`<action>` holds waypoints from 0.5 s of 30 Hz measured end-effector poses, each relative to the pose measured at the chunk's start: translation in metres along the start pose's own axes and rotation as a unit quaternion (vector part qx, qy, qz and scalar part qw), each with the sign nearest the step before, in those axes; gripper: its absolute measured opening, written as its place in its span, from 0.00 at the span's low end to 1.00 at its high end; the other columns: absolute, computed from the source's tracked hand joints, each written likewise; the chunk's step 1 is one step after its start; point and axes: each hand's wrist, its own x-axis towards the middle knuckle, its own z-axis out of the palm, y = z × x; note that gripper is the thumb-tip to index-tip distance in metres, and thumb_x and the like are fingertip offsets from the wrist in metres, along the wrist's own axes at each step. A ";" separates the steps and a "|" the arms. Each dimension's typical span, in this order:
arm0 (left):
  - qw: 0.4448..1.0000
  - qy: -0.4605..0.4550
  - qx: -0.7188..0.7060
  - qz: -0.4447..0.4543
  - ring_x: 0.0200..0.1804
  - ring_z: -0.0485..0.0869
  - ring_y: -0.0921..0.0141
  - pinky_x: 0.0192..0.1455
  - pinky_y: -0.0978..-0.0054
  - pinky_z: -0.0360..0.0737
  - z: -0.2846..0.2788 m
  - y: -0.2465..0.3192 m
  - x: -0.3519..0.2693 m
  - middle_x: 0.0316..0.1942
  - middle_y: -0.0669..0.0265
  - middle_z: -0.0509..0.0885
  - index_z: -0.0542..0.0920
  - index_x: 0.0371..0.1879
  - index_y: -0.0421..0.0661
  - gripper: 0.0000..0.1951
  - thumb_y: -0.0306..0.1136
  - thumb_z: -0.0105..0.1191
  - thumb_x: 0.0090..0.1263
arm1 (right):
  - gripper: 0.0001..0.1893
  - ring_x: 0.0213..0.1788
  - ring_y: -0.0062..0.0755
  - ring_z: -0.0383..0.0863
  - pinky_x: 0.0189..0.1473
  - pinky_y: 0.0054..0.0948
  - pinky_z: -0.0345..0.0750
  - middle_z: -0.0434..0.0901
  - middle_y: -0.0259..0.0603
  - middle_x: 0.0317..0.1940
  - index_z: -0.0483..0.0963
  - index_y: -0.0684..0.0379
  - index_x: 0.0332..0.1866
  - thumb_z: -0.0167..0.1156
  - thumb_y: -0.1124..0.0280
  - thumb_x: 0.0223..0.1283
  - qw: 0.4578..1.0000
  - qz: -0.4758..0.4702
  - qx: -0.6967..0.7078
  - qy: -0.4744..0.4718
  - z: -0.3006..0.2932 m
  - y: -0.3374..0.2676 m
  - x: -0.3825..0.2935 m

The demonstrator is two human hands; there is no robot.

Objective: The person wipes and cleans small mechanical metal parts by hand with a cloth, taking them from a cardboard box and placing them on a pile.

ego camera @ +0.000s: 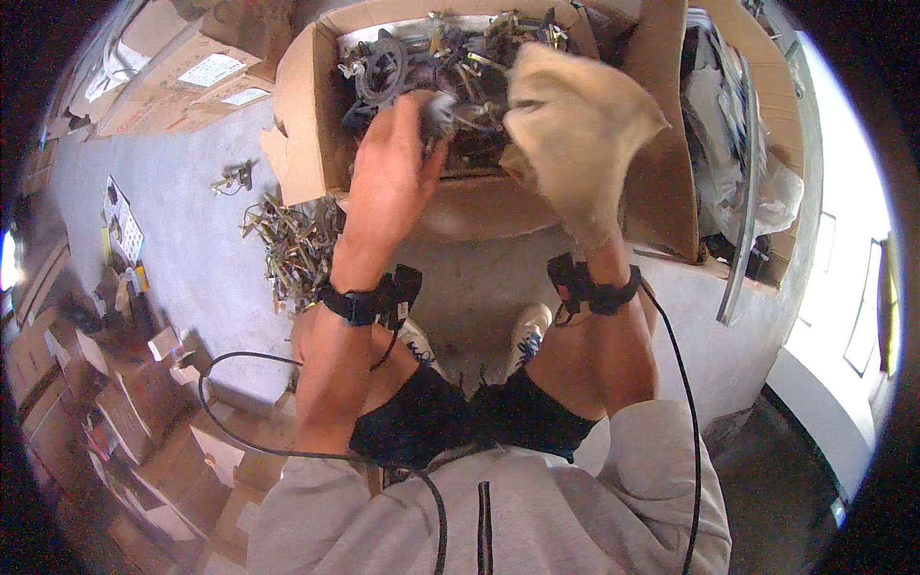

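A cardboard box (431,201) stands before me, filled with a tangle of small metal and dark plastic parts (467,65). My left hand (392,154) is over its near left side, fingers curled around a small pale part (441,109); motion blur hides what that part is. My right hand (607,248) grips a torn tan piece of cardboard or thick paper (582,129) above the box's right side. Most of that hand is hidden by the tan piece. A dark ring-shaped part (384,68) lies among the others in the box.
On the floor left of the box lies a heap of small metal parts (291,248), with a stray cluster (236,178) beyond it. To the right, another open carton (661,144) holds plastic wrap (719,136) and a metal bar (740,215). Cables (686,374) trail from both wrists.
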 end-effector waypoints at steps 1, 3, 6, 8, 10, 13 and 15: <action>0.999 -0.027 0.027 0.029 0.52 0.85 0.45 0.54 0.52 0.83 0.001 -0.001 0.000 0.50 0.44 0.85 0.75 0.64 0.41 0.28 0.20 0.68 0.63 | 0.15 0.54 0.50 0.84 0.56 0.37 0.82 0.86 0.46 0.52 0.84 0.60 0.52 0.64 0.70 0.61 0.981 -0.141 -0.125 -0.038 0.001 0.003 0.004; 0.998 -0.049 0.005 0.038 0.54 0.82 0.46 0.58 0.52 0.81 0.006 0.000 -0.001 0.51 0.47 0.83 0.75 0.65 0.41 0.31 0.20 0.67 0.60 | 0.15 0.56 0.50 0.83 0.58 0.36 0.82 0.86 0.44 0.52 0.84 0.58 0.52 0.62 0.71 0.61 0.927 -0.274 -0.244 -0.075 0.007 -0.002 0.012; 0.994 -0.065 0.043 0.071 0.54 0.84 0.49 0.58 0.54 0.84 0.011 0.001 -0.007 0.52 0.50 0.85 0.76 0.68 0.41 0.31 0.24 0.67 0.63 | 0.08 0.52 0.48 0.80 0.51 0.38 0.83 0.83 0.40 0.41 0.82 0.55 0.38 0.63 0.71 0.51 0.905 -0.260 -0.310 -0.133 0.026 -0.012 0.031; 0.994 -0.067 0.045 0.071 0.54 0.84 0.49 0.58 0.55 0.84 0.013 0.000 -0.008 0.52 0.50 0.85 0.76 0.68 0.41 0.31 0.25 0.67 0.63 | 0.07 0.48 0.44 0.83 0.50 0.38 0.82 0.84 0.38 0.38 0.83 0.53 0.37 0.63 0.70 0.53 0.902 -0.236 -0.335 -0.134 0.028 -0.001 0.029; 0.994 -0.071 0.049 0.067 0.54 0.85 0.50 0.58 0.55 0.84 0.013 0.001 -0.007 0.52 0.50 0.85 0.76 0.68 0.40 0.30 0.26 0.68 0.64 | 0.06 0.44 0.39 0.85 0.49 0.38 0.82 0.84 0.36 0.35 0.85 0.50 0.36 0.63 0.69 0.55 0.899 -0.212 -0.357 -0.139 0.029 0.005 0.030; 0.995 -0.059 0.046 0.064 0.53 0.85 0.50 0.58 0.56 0.84 0.011 0.003 -0.006 0.51 0.50 0.85 0.78 0.66 0.38 0.28 0.27 0.68 0.65 | 0.07 0.46 0.44 0.85 0.45 0.40 0.86 0.84 0.39 0.37 0.84 0.53 0.37 0.62 0.68 0.55 0.895 -0.261 -0.335 -0.133 0.025 0.005 0.034; 0.995 -0.068 0.040 0.053 0.53 0.85 0.49 0.59 0.55 0.84 0.010 0.002 -0.006 0.51 0.49 0.86 0.79 0.65 0.38 0.27 0.28 0.67 0.66 | 0.09 0.53 0.50 0.80 0.47 0.38 0.87 0.82 0.46 0.43 0.81 0.63 0.38 0.62 0.77 0.51 0.870 -0.252 -0.368 -0.210 0.025 0.000 0.035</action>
